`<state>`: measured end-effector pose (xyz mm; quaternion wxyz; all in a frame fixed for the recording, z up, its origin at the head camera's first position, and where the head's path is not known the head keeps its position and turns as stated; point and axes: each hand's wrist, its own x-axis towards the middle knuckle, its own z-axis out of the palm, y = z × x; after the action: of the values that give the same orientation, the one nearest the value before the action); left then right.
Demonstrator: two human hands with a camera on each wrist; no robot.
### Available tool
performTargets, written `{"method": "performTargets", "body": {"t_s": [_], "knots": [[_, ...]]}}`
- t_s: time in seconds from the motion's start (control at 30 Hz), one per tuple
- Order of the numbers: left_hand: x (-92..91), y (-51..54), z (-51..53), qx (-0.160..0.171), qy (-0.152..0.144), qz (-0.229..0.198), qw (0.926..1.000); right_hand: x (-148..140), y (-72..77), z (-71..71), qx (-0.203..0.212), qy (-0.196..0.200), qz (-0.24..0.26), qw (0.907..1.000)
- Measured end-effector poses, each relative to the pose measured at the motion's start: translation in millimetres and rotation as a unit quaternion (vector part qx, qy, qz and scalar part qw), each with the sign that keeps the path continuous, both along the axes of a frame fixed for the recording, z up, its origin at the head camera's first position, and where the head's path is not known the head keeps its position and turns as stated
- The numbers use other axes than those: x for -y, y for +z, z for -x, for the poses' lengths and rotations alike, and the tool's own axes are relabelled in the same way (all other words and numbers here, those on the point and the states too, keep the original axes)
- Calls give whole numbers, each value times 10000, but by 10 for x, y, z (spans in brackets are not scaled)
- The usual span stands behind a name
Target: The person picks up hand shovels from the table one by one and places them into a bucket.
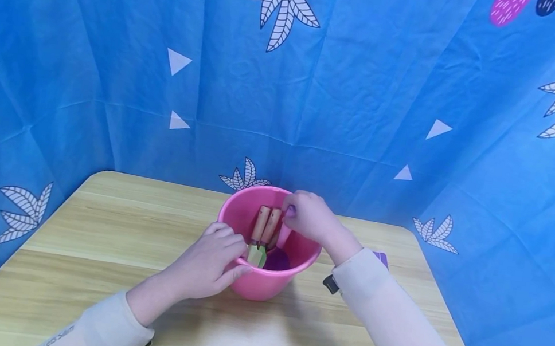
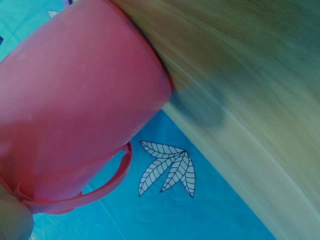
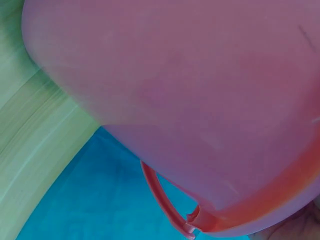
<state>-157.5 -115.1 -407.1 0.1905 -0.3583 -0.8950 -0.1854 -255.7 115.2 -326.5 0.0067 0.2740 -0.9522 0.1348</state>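
A pink bucket (image 1: 253,285) stands on the table, its curved handle (image 2: 112,185) hanging down its side. My left hand (image 1: 212,260) grips the near left part of the rim, thumb outside. Over the right part of the bucket, my right hand (image 1: 312,216) holds a pink handle (image 1: 284,235) with a purple end near the fingers. A purple piece (image 1: 278,260) lies below it; whether they join, I cannot tell. Inside lean small garden tools with wooden handles (image 1: 269,227), one with a pale yellow-green blade (image 1: 254,255). The right fingertips are mostly hidden.
The bucket stands on a light wood table (image 1: 146,226). Partly behind my right forearm lies a flat purple item (image 1: 381,259). A blue patterned curtain (image 1: 317,103) hangs around the table's back and sides.
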Motion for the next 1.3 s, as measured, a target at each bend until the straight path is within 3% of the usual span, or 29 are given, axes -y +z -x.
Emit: {"method": "performTargets", "body": {"t_s": [0.57, 1.3], "knots": [[-15, -13, 13, -27, 28, 82, 10000, -15, -40, 79, -444, -187, 354, 9982], [-18, -4, 15, -9, -8, 49, 10000, -126, 14, 42, -510, -397, 534, 9965]]}}
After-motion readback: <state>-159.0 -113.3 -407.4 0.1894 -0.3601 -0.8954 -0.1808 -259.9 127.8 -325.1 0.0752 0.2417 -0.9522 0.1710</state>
